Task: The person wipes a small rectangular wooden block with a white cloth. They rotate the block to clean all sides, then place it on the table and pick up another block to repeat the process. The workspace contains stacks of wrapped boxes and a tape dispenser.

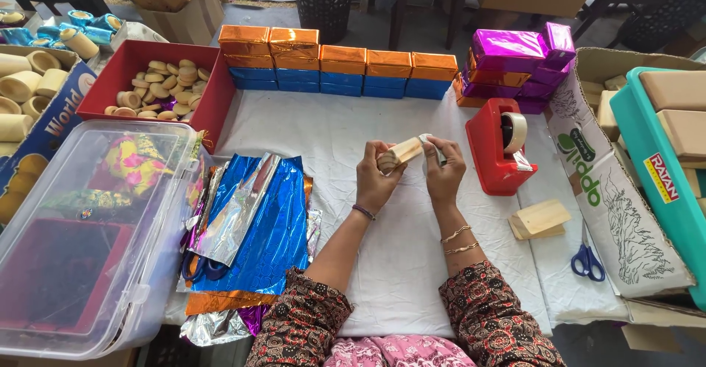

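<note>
Both hands meet over the middle of the white-covered tabletop point(412, 264), holding one small wooden block point(403, 151) between them, clear of the cloth. The left hand point(376, 176) has its fingers wrapped and clamped around the block's near-left end; the right hand point(443, 170) has its fingers pinched together on a pale strip point(429, 143), probably tape, at the block's far-right end, touching the wood. The step in hand looks like fixing or pressing that strip onto the block, with the wood bare of any foil so far. Just right of the hands stands a red tape dispenser point(494, 146) with its roll, and near right of it lies a small stack of flat wooden pieces point(539, 218) and blue-handled scissors point(587, 259). To the left, loose foil sheets point(257, 220) in blue, silver and orange lie spread beside a clear plastic bin point(88, 264). Along the far edge runs a row of wrapped boxes point(334, 69), orange over blue, with purple ones point(515, 58) at the right end; a red tray of wooden discs point(158, 80) sits far left. As a judgement, smoothing the strip flat calls for the left hand to keep the block steady while the right thumb presses along it, without letting the tape fold on itself.
</note>
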